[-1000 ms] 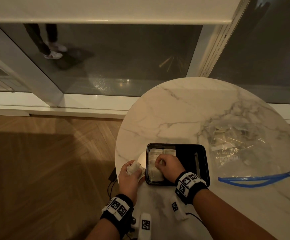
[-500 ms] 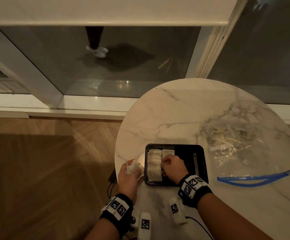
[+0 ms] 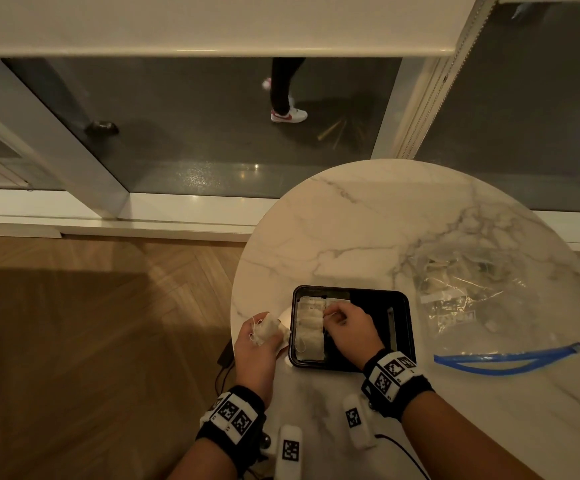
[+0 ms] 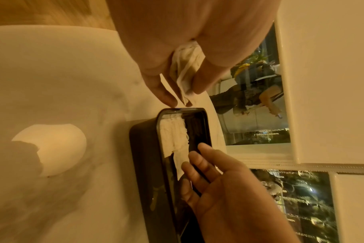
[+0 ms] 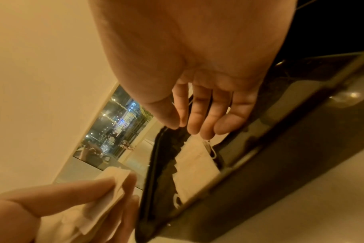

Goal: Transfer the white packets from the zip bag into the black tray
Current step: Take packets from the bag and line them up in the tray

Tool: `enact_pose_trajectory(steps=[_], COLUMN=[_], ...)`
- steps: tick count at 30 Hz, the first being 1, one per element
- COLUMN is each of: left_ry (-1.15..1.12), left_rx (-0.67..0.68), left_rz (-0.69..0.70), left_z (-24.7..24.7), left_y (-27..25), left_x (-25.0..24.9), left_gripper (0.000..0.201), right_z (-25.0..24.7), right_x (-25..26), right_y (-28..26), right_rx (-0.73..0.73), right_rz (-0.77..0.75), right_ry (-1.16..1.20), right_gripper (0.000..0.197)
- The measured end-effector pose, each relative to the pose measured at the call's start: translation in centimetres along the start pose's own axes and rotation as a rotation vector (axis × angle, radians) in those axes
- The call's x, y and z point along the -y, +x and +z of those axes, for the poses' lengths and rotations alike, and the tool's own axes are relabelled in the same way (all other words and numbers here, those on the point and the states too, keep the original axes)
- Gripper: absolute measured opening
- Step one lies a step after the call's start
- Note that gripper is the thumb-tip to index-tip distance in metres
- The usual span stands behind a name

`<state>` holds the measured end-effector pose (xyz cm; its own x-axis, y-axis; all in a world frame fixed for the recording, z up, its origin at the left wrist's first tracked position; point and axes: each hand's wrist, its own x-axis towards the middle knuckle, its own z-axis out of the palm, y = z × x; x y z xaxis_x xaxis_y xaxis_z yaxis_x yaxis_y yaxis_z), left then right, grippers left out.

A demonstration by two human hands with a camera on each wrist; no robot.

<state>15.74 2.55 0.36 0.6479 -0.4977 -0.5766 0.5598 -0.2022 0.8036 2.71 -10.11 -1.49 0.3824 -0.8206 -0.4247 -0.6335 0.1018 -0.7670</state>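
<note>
Since the earlier frames my right hand (image 3: 349,329) has shifted from the near end of the shallow black rectangular tray (image 3: 401,301) toward its far end, leaving a column of flat white paper packets (image 3: 311,327) along the left wall. Left to right: my left hand (image 3: 255,348), its grip curled round spare packets; my right hand, grip pinching a packet; the clear blue-zippered plastic bag (image 3: 472,299), well right on the marble bench (image 3: 350,230), still holding packets.
</note>
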Motion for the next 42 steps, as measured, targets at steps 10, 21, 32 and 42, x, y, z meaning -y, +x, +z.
enact_pose_trajectory(steps=[10,21,32,42], left_ry=[0.073,0.038,0.041,0.054], left_rx=[0.169,0.107,0.046,0.045], left_rz=[0.031,-0.055,-0.096,-0.079], left_z=[1.5,1.4,1.0,1.1], left_y=[-0.7,-0.4,-0.1,-0.1], left_x=[-0.9,-0.6,0.2,0.2], left_gripper=[0.038,0.018,0.017,0.018], right_z=[-0.1,-1.5,-2.1,-1.0], right_x=[2.5,0.3,-2.5,-2.8], right_y=[-2.5,-2.3,-0.1,0.9], right_rx=[0.285,-0.051,-0.229,-0.229], right_rz=[-0.091,0.252,0.377,0.445], right_ry=[0.265,0.593,0.58,0.258], right_gripper=[0.013,0.006,0.016,0.012])
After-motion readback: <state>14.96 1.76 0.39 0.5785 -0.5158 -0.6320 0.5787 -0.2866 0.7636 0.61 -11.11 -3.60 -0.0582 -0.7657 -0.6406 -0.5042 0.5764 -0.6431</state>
